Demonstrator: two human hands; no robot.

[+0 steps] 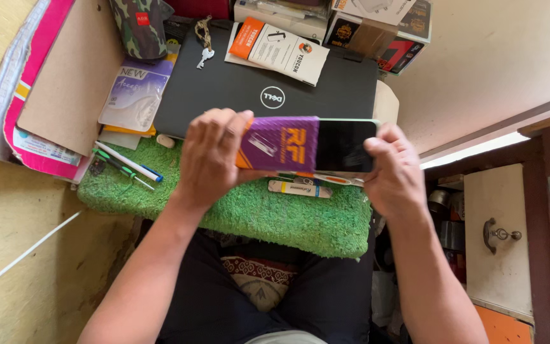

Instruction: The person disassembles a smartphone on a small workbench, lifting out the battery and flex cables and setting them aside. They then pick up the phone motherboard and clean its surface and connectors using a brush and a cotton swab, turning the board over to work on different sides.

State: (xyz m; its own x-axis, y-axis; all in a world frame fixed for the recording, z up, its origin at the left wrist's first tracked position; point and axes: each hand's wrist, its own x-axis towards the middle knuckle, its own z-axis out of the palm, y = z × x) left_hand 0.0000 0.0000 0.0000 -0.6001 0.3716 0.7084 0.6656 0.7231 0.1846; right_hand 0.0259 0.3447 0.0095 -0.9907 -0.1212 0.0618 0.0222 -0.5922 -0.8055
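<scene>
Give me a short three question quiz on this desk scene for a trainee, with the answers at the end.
1. True or false: the left hand holds the purple and orange packet.
2. What dark flat thing does the right hand hold: A a glossy black phone, B a silver key, C a white pen?
3. What does the closed black laptop lie beside, under the hands?

Key
1. True.
2. A.
3. A green tufted mat; whether the laptop's edge lies on it cannot be told.
</scene>
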